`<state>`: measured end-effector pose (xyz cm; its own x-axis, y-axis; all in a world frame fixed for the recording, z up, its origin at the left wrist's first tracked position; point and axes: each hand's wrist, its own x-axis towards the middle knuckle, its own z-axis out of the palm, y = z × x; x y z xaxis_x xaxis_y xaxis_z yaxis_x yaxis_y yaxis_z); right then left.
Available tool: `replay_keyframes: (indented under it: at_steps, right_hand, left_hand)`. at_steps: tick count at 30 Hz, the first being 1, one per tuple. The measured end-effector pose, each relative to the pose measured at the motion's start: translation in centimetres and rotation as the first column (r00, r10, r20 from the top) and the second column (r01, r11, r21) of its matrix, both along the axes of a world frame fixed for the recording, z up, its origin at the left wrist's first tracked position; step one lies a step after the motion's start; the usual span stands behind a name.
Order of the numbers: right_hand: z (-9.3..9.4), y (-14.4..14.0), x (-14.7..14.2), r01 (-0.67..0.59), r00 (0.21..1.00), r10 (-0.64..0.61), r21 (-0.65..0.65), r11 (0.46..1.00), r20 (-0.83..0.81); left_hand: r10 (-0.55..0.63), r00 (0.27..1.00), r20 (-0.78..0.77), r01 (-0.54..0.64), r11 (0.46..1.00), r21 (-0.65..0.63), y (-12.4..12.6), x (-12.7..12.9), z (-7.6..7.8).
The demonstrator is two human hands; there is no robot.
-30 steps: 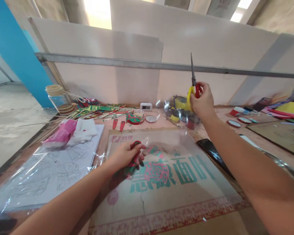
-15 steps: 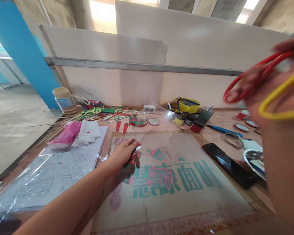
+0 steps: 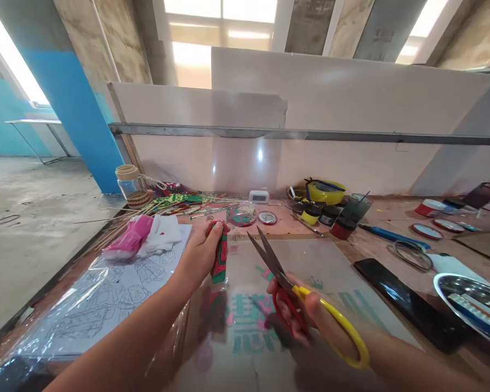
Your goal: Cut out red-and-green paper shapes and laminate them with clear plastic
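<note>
— While my left arm reaches forward over the table (image 3: 375, 218), what does its hand do?

— My left hand (image 3: 200, 256) is closed around a red-and-green cutout (image 3: 219, 253), thumb on top, fingers curled under it. I hold the piece upright, lifted just above the clear film (image 3: 310, 256) that covers the printed board (image 3: 249, 326).

— And your right?

— My right hand (image 3: 310, 316) comes in low from the right, wrist turned inward. Fingers sit in the red loop of the scissors (image 3: 286, 286); the yellow loop trails back along my wrist. So that hand is clamped on the handles.

— How do the blades stand?

— Parted in a narrow V, tips pointing up and away from me, just right of the cutout but not touching it.

— What lies around?

— A line drawing (image 3: 118, 288) under plastic to my left, with a pink packet (image 3: 127, 243) at its far edge. A black phone (image 3: 404, 302) lies to my right, paint jars (image 3: 330, 215) beyond.
</note>
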<state>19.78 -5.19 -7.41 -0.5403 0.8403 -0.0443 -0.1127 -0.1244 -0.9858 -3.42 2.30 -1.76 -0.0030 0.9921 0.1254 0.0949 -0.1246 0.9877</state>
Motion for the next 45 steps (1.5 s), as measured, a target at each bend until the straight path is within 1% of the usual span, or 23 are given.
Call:
replay_keyframes:
  at_steps: [3,7,9,11,14,17,19,21,24,28,31,35,37,40,42,43,45]
  right_hand:
    - [-0.5,0.5,-1.7,0.038,0.998,-0.037,0.027,0.999,-0.043]
    - [-0.1,1.1,-3.6,0.081,0.993,-0.084,-0.033,0.996,-0.08]
    - [-0.1,1.2,-4.0,0.09,0.99,-0.095,-0.051,0.995,-0.106]
    - [-0.1,1.1,-4.1,0.097,0.986,-0.101,-0.038,0.995,-0.129]
    - [-0.1,0.7,-4.3,0.107,0.987,-0.108,-0.018,0.994,-0.121]
    - [0.3,0.3,-4.7,0.15,0.986,-0.147,0.023,0.988,-0.08]
    - [0.8,0.0,-4.9,0.188,0.982,-0.186,0.07,0.98,-0.036]
    - [1.2,-0.1,-5.0,0.213,0.977,-0.214,0.098,0.972,0.002]
    - [1.2,-0.3,-4.9,0.241,0.97,-0.242,0.042,0.97,0.012]
    - [0.5,-0.2,-4.8,0.236,0.971,-0.238,-0.045,0.971,-0.033]
    - [0.1,-0.1,-4.7,0.211,0.974,-0.216,-0.07,0.975,-0.069]
    - [0.0,0.0,-4.7,0.201,0.975,-0.209,-0.106,0.974,-0.077]
    - [0.1,0.0,-4.7,0.198,0.974,-0.208,-0.115,0.973,-0.087]
    - [0.1,0.0,-4.7,0.212,0.971,-0.224,-0.131,0.968,-0.083]
    - [0.0,0.0,-4.7,0.219,0.971,-0.231,-0.15,0.964,-0.064]
    - [-0.1,0.0,-4.8,0.219,0.972,-0.229,-0.155,0.963,-0.056]
    - [-0.2,-0.1,-4.8,0.214,0.973,-0.223,-0.137,0.967,-0.056]
  left_hand:
    - [-0.03,0.998,-0.062,0.032,0.999,0.033,-1.0,0.9,-0.3]
    - [-0.052,0.993,-0.11,0.052,0.999,-0.008,-2.0,2.1,-1.3]
    - [-0.038,0.992,-0.12,0.039,0.999,0.004,-2.2,2.3,-1.5]
    - [-0.019,0.991,-0.136,0.024,0.999,0.033,-2.4,2.5,-1.4]
    - [0.014,0.984,-0.175,-0.001,0.997,0.075,-2.8,2.7,-1.3]
    - [0.007,0.98,-0.198,-0.001,1.0,0.03,-3.5,3.1,-1.6]
    - [-0.016,0.983,-0.184,0.01,0.999,-0.03,-3.9,3.3,-1.8]
    - [-0.026,0.986,-0.162,0.016,0.998,-0.06,-4.1,3.6,-2.0]
    - [-0.025,0.989,-0.149,0.015,0.998,-0.064,-4.1,3.8,-1.9]
    - [-0.04,0.988,-0.146,0.029,0.996,-0.08,-4.0,3.6,-1.6]
    - [-0.047,0.987,-0.153,0.038,0.998,-0.056,-3.8,3.3,-1.6]
    - [-0.071,0.985,-0.16,0.069,0.997,-0.014,-3.5,3.0,-1.4]
    - [-0.113,0.987,-0.115,0.111,0.993,-0.03,-3.2,2.8,-1.1]
    - [-0.199,0.979,0.041,0.202,0.972,-0.115,-2.9,2.7,-0.3]
    - [-0.227,0.967,0.113,0.243,0.956,-0.162,-2.6,2.6,0.2]
    - [-0.229,0.966,0.119,0.247,0.954,-0.172,-2.6,2.5,0.4]
    - [-0.234,0.969,0.084,0.246,0.955,-0.168,-2.4,2.4,0.5]
